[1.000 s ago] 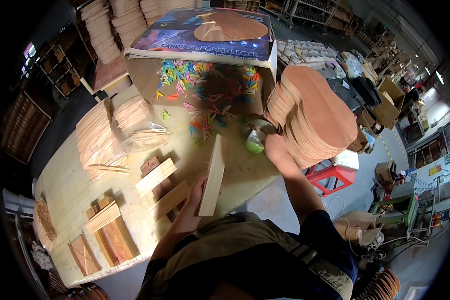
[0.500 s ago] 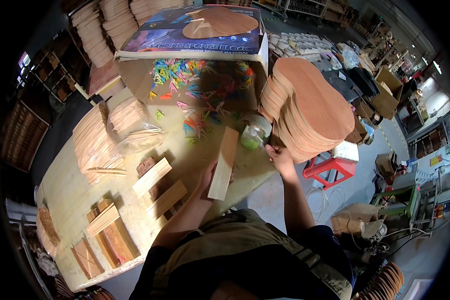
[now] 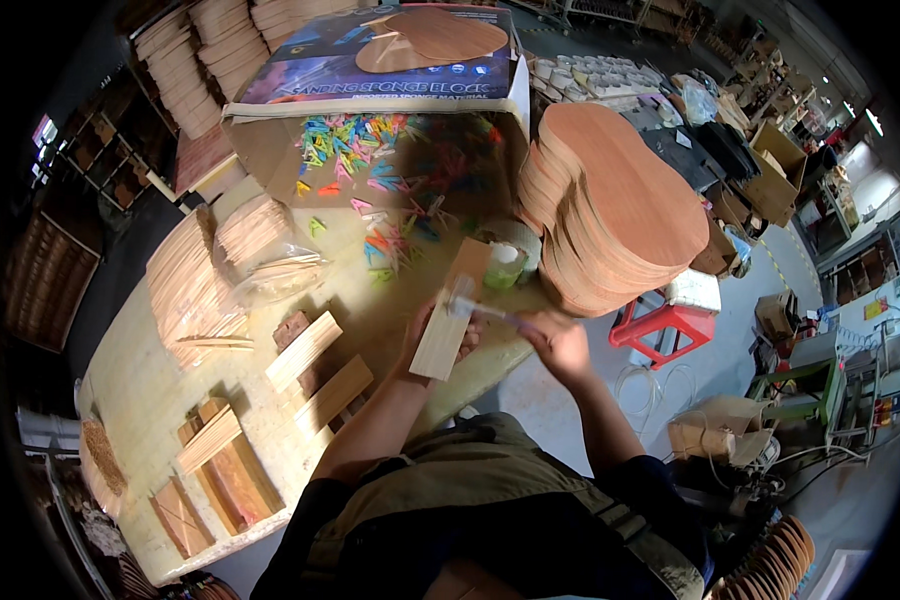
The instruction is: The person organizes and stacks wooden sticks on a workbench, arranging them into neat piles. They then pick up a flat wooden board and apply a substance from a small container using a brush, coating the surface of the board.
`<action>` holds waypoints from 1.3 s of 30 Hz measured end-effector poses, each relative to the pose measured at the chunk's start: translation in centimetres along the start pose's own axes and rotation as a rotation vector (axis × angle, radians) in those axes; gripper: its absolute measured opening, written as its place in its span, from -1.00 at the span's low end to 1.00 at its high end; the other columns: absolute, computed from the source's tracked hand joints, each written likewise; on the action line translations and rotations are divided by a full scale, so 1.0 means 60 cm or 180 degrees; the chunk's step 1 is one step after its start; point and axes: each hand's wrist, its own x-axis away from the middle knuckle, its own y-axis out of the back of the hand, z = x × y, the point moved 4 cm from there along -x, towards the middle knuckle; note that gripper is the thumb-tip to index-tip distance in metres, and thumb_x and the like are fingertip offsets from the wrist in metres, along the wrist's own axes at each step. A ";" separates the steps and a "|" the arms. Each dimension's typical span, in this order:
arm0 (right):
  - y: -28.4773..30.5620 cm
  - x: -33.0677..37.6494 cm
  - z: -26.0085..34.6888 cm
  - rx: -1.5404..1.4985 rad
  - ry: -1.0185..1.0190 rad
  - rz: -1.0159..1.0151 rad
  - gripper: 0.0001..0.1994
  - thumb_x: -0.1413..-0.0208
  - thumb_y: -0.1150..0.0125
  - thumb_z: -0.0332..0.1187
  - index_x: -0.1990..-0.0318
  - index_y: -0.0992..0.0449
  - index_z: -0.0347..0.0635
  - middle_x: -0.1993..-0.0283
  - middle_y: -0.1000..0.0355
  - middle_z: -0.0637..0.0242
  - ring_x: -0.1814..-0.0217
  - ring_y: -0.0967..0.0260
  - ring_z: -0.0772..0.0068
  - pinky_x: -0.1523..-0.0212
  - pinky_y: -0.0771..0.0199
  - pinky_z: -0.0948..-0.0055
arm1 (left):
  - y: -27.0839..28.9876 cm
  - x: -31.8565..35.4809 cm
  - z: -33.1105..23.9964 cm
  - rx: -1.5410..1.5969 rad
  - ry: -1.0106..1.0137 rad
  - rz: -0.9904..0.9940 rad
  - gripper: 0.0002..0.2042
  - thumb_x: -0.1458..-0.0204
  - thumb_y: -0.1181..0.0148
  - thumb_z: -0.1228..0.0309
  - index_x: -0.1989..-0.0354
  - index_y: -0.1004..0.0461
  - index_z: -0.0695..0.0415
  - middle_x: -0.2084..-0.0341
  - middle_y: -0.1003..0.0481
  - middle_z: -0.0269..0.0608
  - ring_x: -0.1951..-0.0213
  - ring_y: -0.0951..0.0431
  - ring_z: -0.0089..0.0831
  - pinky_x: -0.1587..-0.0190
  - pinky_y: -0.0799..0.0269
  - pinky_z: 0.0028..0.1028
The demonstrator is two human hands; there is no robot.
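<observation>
My left hand (image 3: 417, 336) is closed around a flat strip of pale wood (image 3: 438, 345), holding it tilted above the table's front edge. In my right hand (image 3: 562, 350) is a small brush (image 3: 495, 315), its head blurred against the strip's upper face. Just beyond the strip stands an open glue jar (image 3: 508, 268) with white stuff inside. Left of my left hand, small bundles of thin wood strips (image 3: 305, 352) rest on wooden blocks.
A tall stack of curved, guitar-shaped veneer sheets (image 3: 635, 190) stands at right. Behind, colourful clothespins (image 3: 355, 145) spill from a cardboard box (image 3: 270, 150). Piled strips (image 3: 185, 285) lie on the table (image 3: 120, 400) at left. A red stool (image 3: 660, 325) stands right of the table.
My right hand was beside the jar, a tool partly in it; now it has brought the brush left onto the wood strip. The left hand's grip stays much the same.
</observation>
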 end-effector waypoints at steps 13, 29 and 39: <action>0.002 -0.039 -0.007 -0.0852 -0.0763 -0.0376 -0.82 0.05 -0.30 -0.48 0.23 -0.58 -0.17 0.35 -0.50 0.21 0.39 -0.45 0.19 0.35 -0.44 0.37 | -0.044 0.069 0.007 -0.0830 -0.0100 0.0144 -0.41 -0.11 0.02 0.00 -0.01 -0.25 0.38 0.32 -0.31 -0.15 0.38 -0.28 -0.39 0.40 -0.29 -0.51; -0.027 -0.048 0.087 -0.1349 -0.0088 -0.0095 -0.82 -0.02 -0.22 -0.50 0.19 -0.56 -0.25 0.44 -0.47 0.30 0.45 -0.35 0.58 0.41 -0.35 0.54 | -0.009 0.141 -0.033 -0.1015 -0.0298 0.0322 -0.48 -0.11 0.02 0.06 -0.04 -0.29 0.31 0.22 -0.37 -0.13 0.29 -0.35 -0.37 0.31 -0.35 -0.49; -0.029 -0.029 0.116 -0.0561 0.0520 0.0001 -0.85 0.01 -0.29 -0.42 0.24 -0.58 -0.12 0.40 -0.47 0.25 0.40 -0.44 0.26 0.37 -0.46 0.36 | -0.010 0.154 -0.043 -0.0405 -0.0387 0.0335 -0.45 -0.07 -0.02 0.04 0.03 -0.29 0.35 0.31 -0.33 -0.16 0.37 -0.29 -0.41 0.39 -0.28 -0.52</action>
